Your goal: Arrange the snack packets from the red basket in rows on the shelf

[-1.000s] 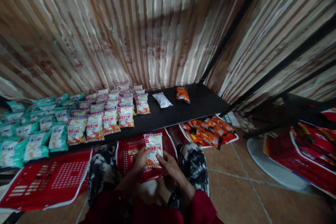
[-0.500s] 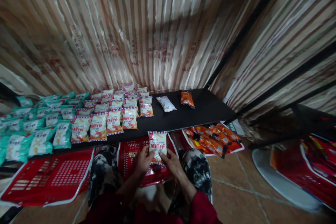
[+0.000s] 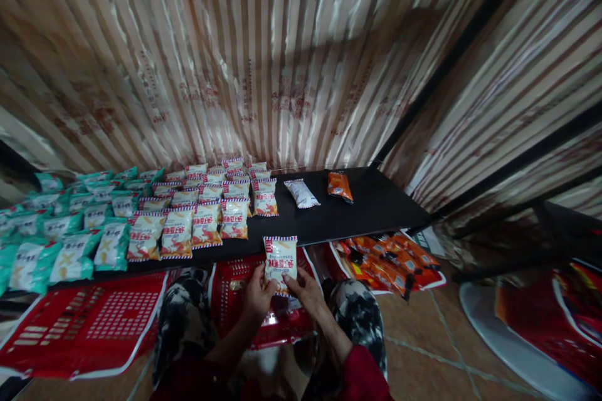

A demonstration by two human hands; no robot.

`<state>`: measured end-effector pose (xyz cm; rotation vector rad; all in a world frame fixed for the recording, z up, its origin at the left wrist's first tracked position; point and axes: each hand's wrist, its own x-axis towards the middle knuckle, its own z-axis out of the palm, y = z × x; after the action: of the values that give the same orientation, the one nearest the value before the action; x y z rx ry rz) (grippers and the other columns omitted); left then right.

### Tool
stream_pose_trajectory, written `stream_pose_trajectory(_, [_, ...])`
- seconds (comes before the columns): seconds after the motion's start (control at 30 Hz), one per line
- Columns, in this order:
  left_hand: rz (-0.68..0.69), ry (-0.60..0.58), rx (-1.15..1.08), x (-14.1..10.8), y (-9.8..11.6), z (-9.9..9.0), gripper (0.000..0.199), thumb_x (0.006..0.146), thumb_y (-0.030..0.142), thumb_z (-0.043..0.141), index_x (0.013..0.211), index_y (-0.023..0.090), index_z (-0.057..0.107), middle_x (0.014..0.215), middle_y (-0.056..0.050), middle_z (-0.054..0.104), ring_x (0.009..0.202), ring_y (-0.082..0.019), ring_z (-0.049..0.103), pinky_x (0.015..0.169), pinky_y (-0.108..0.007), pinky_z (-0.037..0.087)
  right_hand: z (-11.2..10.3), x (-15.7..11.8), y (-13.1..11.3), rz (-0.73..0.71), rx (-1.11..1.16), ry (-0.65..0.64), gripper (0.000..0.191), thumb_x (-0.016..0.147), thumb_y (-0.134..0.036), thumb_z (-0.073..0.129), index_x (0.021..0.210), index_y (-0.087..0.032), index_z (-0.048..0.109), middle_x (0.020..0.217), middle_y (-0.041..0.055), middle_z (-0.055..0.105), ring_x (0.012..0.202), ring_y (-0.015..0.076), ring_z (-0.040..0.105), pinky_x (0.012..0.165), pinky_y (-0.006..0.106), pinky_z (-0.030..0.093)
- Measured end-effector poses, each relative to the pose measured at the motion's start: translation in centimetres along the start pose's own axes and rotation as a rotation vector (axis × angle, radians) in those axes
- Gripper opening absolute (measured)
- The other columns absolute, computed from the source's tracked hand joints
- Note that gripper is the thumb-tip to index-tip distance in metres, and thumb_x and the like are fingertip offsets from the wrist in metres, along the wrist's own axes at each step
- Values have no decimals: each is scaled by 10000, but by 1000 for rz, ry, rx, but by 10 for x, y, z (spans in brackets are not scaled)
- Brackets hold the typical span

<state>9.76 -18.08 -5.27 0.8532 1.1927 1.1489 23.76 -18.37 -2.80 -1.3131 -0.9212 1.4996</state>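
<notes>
A white and orange snack bag (image 3: pixel 281 258) with a striped top edge is held upright between my two hands, above a red basket (image 3: pixel 226 313). My left hand (image 3: pixel 259 293) grips its lower left side, and my right hand (image 3: pixel 305 291) pinches its lower right corner, thumb in front. Similar snack bags (image 3: pixel 177 232) stand in rows on the black shelf (image 3: pixel 301 225) ahead. To their right lies a plain whitish bag (image 3: pixel 301 193), and farther right an orange bag (image 3: pixel 339 187).
Teal snack bags (image 3: pixel 75 255) fill the shelf's left end. Below it sits another red basket (image 3: pixel 89 326). A basket of orange bags (image 3: pixel 383 260) is right of my knee. A red container (image 3: pixel 540 313) stands at far right. Striped curtain (image 3: pixel 282 75) hangs behind, beside dark frame bars (image 3: pixel 446 69).
The view has shifted slightly, so the shelf and its bags appear a little lower. Both hands keep hold of the same snack bag, which tilts slightly differently.
</notes>
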Motion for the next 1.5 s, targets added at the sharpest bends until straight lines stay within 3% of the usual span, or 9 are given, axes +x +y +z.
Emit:
stream_pose_trajectory(0.2, [20, 62, 46, 5, 11, 5, 426, 648, 209, 658, 1050, 168, 526, 1003, -89, 677, 869, -193, 642, 814, -316, 481, 3, 5, -17, -30, -80, 4, 531, 572, -539, 730, 953, -182, 634, 885, 66, 717, 834, 248, 648, 809, 384, 483])
stream_pose_trajectory(0.47, [100, 112, 271, 14, 26, 6, 345, 687, 203, 601, 1027, 170, 551, 1019, -99, 658, 899, -205, 620, 845, -335, 459, 12, 17, -37, -56, -166, 61, 591, 527, -614, 711, 924, -179, 678, 824, 64, 723, 785, 269, 649, 766, 388, 490])
stream_pose_trajectory(0.73, [179, 192, 431, 8, 36, 5, 336, 695, 221, 579, 1031, 215, 587, 1079, -80, 626, 1028, -231, 566, 955, -355, 394, 15, 30, -42, -68, -81, 73, 566, 530, -567, 738, 930, -173, 667, 834, 70, 723, 729, 252, 654, 734, 389, 504])
stream_pose_trajectory(1.03, [287, 193, 545, 9, 30, 3, 379, 728, 190, 494, 1097, 191, 578, 1124, -110, 587, 1088, -244, 536, 991, -374, 381, 15, 36, -40, -94, -49, 30, 565, 556, -569, 723, 937, -157, 656, 839, 72, 723, 735, 238, 659, 757, 387, 510])
stream_pose_trajectory(1.2, [384, 207, 677, 10, 26, 3, 449, 738, 162, 448, 1176, 178, 547, 1217, -111, 541, 1170, -249, 473, 1048, -403, 328, 15, 42, -45, -106, -100, 96, 547, 536, -543, 737, 923, -162, 670, 824, 62, 723, 762, 243, 655, 748, 380, 512])
stream_pose_trajectory(1.5, [512, 110, 803, 12, 22, 7, 567, 750, 123, 407, 1317, 106, 420, 1373, -126, 436, 1306, -233, 335, 1103, -391, 268, 20, 57, -57, -146, -133, 187, 519, 544, -511, 725, 915, -154, 663, 809, 54, 719, 713, 221, 640, 698, 348, 508])
